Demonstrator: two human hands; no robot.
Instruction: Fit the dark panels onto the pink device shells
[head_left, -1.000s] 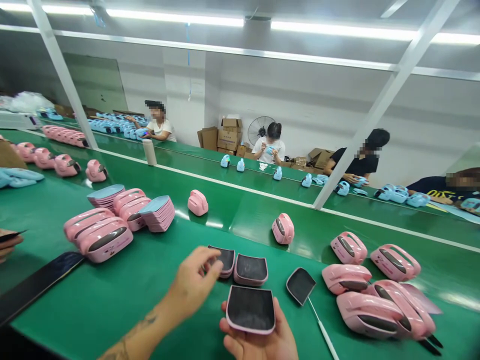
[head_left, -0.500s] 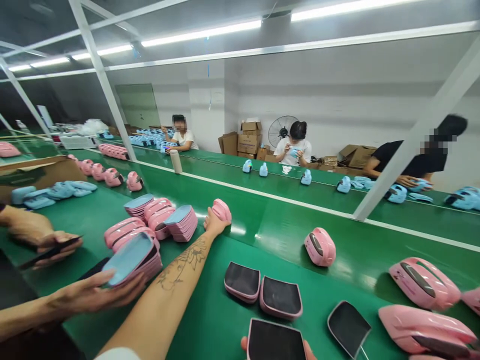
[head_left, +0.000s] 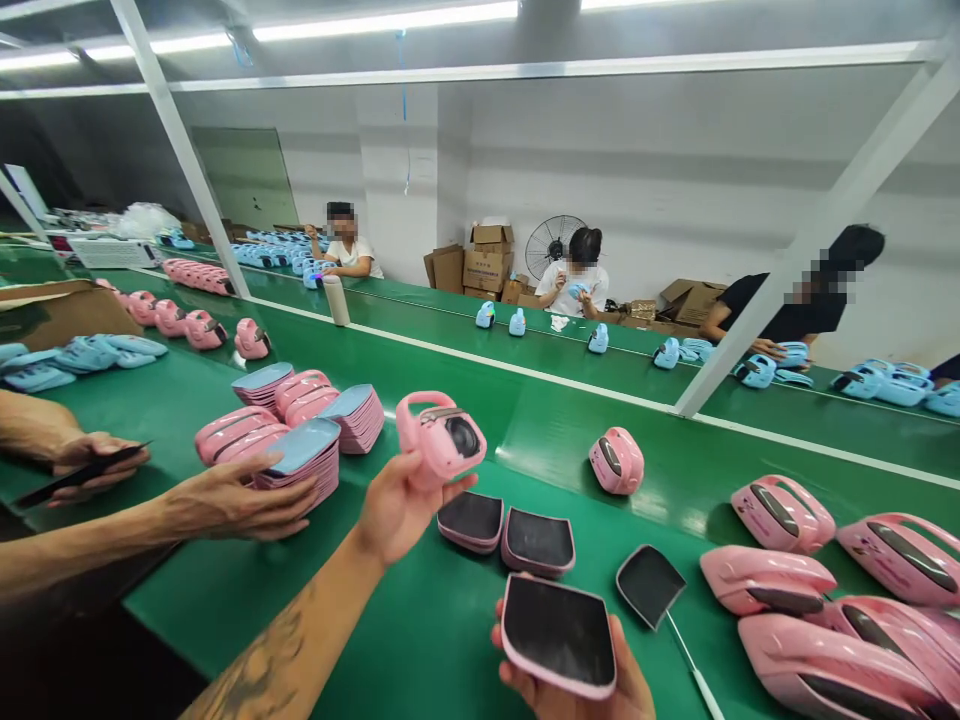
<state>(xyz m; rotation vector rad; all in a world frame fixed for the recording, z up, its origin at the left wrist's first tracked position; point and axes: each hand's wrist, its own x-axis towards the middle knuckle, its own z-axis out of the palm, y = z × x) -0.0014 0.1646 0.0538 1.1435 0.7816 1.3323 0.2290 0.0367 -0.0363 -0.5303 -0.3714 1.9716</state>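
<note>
My left hand (head_left: 394, 505) is raised over the bench, its fingers closed around a pink plastic casing with a loop handle (head_left: 442, 440). A round dark part shows on the casing's near face. Low in the middle, my right hand (head_left: 626, 675) grips a pink-edged panel with a black face (head_left: 559, 630), held tilted toward me. Just beyond it, two stacks of similar black-faced panels (head_left: 538, 538) lie on the green surface. To the right are a single black-faced panel (head_left: 651, 585) and a white-handled tool with a thin shaft (head_left: 703, 685).
At left, a co-worker's hand (head_left: 236, 500) touches a stack of blue-topped pink panels (head_left: 304, 455); their other hand (head_left: 94, 460) holds a flat black piece. Several pink casings (head_left: 832, 650) lie at right. A slanted white post (head_left: 780, 260) and the green conveyor (head_left: 480, 365) stand beyond.
My left hand has drawn the pink casing back toward me and turned it, so its round dark part shows. My right hand has risen into view with the black-faced panel.
</note>
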